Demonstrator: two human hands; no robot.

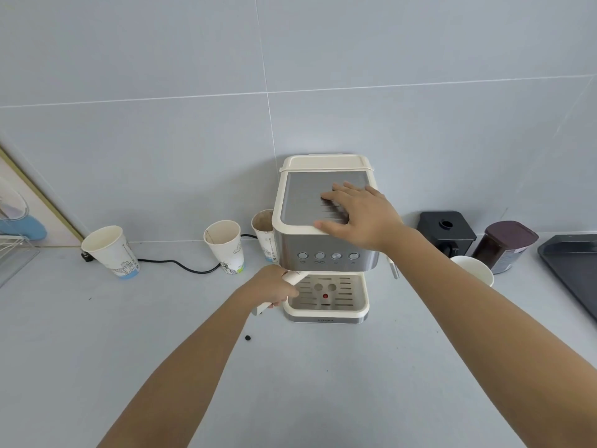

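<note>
The cream handle (295, 277) sticks out from under the coffee machine (328, 242) at the back edge of the counter (323, 367). The left hand (274, 286) grips it, while the right hand (358, 215) presses flat on the machine's top. The handle looks mid-turn, and nothing stands on the drip tray (364, 302) yet.

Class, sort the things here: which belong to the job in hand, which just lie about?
In use: coffee machine, its cream handle gripped by the left hand, right hand resting on top.
Lying about: printed paper cups, dark jar, black tray.
</note>
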